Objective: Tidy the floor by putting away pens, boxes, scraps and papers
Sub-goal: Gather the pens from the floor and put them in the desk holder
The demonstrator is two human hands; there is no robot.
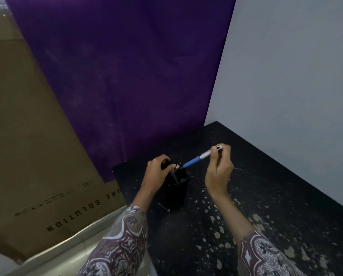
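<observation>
Now the right hand (219, 170) pinches a blue and white pen (198, 158) by its white upper end, thumb and fingertips closed on it near the cap. The pen slants: its long axis runs from the fingers, up and to the right, down and to the left to its tip, which is just at the mouth of the black pen holder (175, 188). The holder stands on the dark speckled table (266, 196), near the corner where the purple cloth (116, 76) meets the grey wall (296, 66). The left hand (157, 173) curls over the holder's rim on the left side and steadies it; at least one other pen seems to stand inside. I judge that the next move needs the pen tilted more upright and lowered along its own axis, so the tip enters the opening and does not catch the rim.
</observation>
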